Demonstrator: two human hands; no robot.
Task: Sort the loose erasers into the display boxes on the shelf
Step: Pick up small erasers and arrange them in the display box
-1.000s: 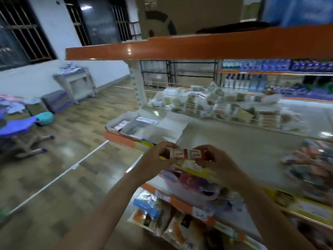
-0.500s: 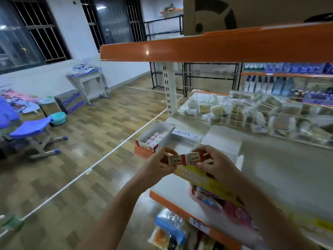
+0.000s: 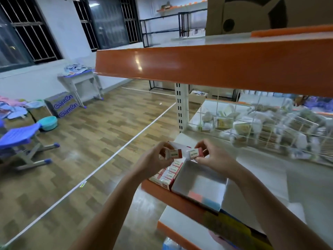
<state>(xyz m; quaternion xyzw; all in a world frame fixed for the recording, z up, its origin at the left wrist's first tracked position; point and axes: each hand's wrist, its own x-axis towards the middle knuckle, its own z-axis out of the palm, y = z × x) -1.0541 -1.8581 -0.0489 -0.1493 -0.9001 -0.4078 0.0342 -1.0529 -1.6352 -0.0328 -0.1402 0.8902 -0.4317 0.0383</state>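
My left hand (image 3: 155, 159) pinches one small white-and-red eraser (image 3: 174, 153). A second eraser (image 3: 196, 153) of the same kind is pinched by my right hand (image 3: 214, 156). The two erasers are slightly apart, held just above the shelf's left end. Directly below them stands a display box (image 3: 168, 175) with rows of red-and-white erasers, partly hidden by my left hand. Beside it on the right sits an open white display box (image 3: 200, 179) whose inside looks bare.
An orange-edged upper shelf (image 3: 207, 64) hangs close overhead. A white wire basket (image 3: 261, 127) of bagged goods fills the back of the shelf. The white upright post (image 3: 181, 107) stands at the back left. Lower shelves hold packets. Stools and cartons stand on the wood floor at left.
The view has moved closer to the shelf's left end. My hands now hold the two erasers apart, over the display boxes, where before the erasers were end to end.
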